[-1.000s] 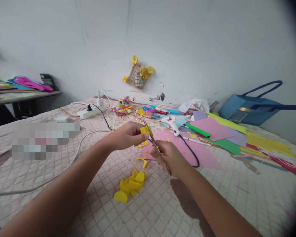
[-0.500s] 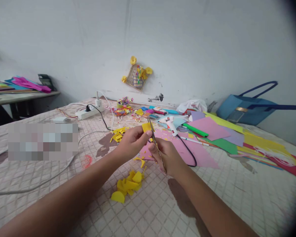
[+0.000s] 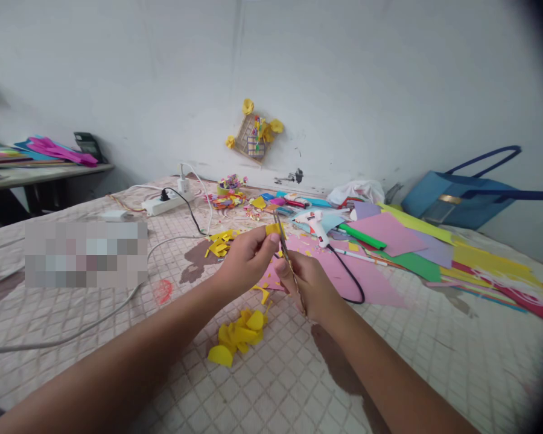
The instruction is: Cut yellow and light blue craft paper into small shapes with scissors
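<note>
I pinch the small yellow foam piece [image 3: 273, 229] in my left hand [image 3: 247, 260] fingers; my right hand [image 3: 310, 288] grips thin metal scissors [image 3: 284, 247], cutting toward 12 o'clock above the quilted bed [image 3: 298, 374]. Short snips suit it.

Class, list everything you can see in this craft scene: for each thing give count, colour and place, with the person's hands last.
yellow paper piece: one, in left hand
scissors: one, metal, in right hand
cut yellow shapes: pile, below hands
yellow scraps: heap, left of hands
glue gun: one, white, behind hands
coloured sheets: many, right
power strip: one, white, back left
blue bag: one, by wall
left hand: pinching paper
right hand: gripping scissors
</note>
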The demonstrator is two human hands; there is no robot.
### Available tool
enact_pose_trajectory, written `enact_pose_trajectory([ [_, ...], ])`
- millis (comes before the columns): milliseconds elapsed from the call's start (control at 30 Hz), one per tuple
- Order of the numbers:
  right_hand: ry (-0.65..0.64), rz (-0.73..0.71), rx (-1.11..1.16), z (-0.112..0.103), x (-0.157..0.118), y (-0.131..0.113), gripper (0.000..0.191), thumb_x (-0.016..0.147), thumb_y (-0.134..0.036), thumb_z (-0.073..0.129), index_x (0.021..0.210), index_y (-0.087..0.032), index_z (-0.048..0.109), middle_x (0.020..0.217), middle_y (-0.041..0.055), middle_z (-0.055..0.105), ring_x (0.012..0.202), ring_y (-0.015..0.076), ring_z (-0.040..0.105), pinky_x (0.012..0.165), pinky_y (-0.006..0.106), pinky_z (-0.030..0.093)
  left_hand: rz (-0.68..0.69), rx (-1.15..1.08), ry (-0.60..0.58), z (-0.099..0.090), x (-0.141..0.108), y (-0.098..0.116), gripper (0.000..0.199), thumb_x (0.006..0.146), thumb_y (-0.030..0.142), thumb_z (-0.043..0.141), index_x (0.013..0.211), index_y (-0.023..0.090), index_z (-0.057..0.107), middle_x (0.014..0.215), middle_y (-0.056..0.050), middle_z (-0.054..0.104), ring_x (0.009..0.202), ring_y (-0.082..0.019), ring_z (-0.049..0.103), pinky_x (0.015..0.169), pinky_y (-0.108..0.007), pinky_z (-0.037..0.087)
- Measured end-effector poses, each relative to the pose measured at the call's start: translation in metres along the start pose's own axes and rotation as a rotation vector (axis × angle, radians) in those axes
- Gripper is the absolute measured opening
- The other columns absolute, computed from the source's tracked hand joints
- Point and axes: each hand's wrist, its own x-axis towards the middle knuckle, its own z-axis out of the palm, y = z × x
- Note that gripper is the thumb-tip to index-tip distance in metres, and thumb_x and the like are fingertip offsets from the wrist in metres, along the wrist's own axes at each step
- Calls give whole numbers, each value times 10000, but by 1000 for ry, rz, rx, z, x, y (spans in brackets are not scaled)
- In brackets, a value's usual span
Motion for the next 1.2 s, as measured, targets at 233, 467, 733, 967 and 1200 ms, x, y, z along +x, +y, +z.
enact_pose_trajectory([
  [233, -4, -2, 9, -1, 2, 2, 491, 790, -648, 402, 638, -182, 431, 525, -39, 432, 497, 99, 391, 462, 214, 248, -8, -17, -115, -10, 6, -1, 329, 850, 338, 383, 574, 167, 443, 524, 33, 426, 500, -89, 404, 480, -217, 307],
  [467, -6, -13, 31, -3, 2, 3, 474, 801, -632, 406, 662, -182, 459, 527, -37, 442, 488, 97, 389, 448, 208, 246, -17, 22, -265, -19, 12, 2, 340, 842, 326, 380, 554, 159, 445, 512, 28, 456, 464, -73, 396, 437, -203, 290],
  [733, -25, 13, -9, -5, 1, 3, 456, 800, -613, 433, 633, -188, 432, 504, -46, 403, 471, 94, 364, 428, 210, 215, 42, 43, -386, -31, 18, 1, 343, 836, 341, 386, 558, 154, 459, 495, 27, 472, 446, -65, 414, 422, -189, 299],
  [967, -91, 58, -44, -13, 4, 11, 485, 771, -632, 453, 592, -185, 400, 521, -53, 348, 471, 85, 311, 428, 215, 202, 30, 57, -480, -36, 22, -3, 340, 834, 346, 408, 567, 148, 480, 480, 30, 471, 431, -60, 415, 415, -180, 301],
  [1200, -221, 52, -50, -24, 6, 16, 472, 756, -623, 482, 609, -177, 433, 549, -51, 333, 495, 88, 312, 440, 216, 203, -66, 16, -588, -40, 23, -5, 364, 819, 346, 445, 511, 153, 455, 455, 31, 443, 409, -56, 370, 397, -183, 284],
])
